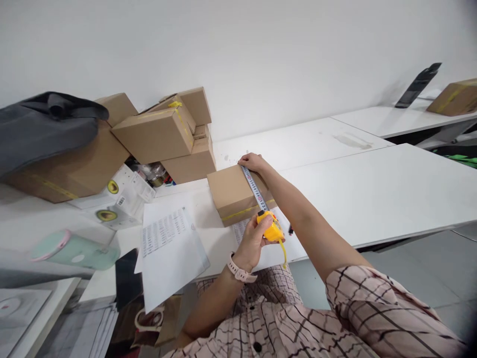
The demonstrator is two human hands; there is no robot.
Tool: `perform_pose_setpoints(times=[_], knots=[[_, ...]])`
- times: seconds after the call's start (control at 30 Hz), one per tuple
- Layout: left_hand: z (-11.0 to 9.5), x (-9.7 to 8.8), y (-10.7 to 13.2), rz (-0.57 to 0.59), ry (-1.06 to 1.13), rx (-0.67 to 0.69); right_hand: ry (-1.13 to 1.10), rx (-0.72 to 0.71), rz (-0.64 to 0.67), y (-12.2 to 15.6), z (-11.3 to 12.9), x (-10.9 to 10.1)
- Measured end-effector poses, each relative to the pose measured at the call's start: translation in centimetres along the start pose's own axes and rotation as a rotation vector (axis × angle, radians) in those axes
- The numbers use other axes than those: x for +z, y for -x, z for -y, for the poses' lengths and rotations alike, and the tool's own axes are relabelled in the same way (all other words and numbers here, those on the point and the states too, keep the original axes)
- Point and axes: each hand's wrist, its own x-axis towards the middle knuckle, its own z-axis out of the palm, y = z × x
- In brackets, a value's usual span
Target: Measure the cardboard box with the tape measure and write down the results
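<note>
A closed cardboard box (227, 191) lies on the white table in front of me, with yellow tape along its near side. My left hand (250, 243) is closed round the yellow case of a tape measure (273, 228), just off the box's near edge. From it the blade (254, 188) stretches across the box top to the far edge. There my right hand (252, 161) presses the blade's end against the box, fingers closed. A yellow wrist cord hangs from the case. Printed sheets lie partly under the box, and a small dark object (291, 230) sits beside the case.
Stacked cardboard boxes (152, 136) and a dark grey bag (48, 124) crowd the left. Nearer are printed papers (167, 258), a mint-green tumbler (78, 250) and a black flat object (128, 278). A black bottle (417, 87) and another box (456, 97) stand far right.
</note>
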Motion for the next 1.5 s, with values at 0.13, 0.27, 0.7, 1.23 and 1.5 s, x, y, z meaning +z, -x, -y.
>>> perform_pose_setpoints(times=[0.13, 0.27, 0.7, 1.23, 1.5], knots=[[-0.5, -0.4, 0.2, 0.01, -0.031, -0.013, -0.103, 0.007, -0.069, 1.1, 0.8, -0.6], [-1.4, -3.3, 3.0, -0.078, -0.146, 0.159, -0.376, -0.009, -0.277, 4.0, -0.8, -3.1], [-6.5, -11.7, 1.1, -0.375, -0.395, 0.381, -0.277, 0.146, -0.27, 16.3, -2.7, -4.1], [-9.2, -8.1, -1.9, -0.239, -0.509, 0.461, 0.136, 0.005, -0.458, 2.7, -0.2, -4.5], [-0.8, -6.8, -0.7, -0.048, -0.311, 0.154, 0.229, -0.039, -0.322, 2.4, 2.4, -3.7]])
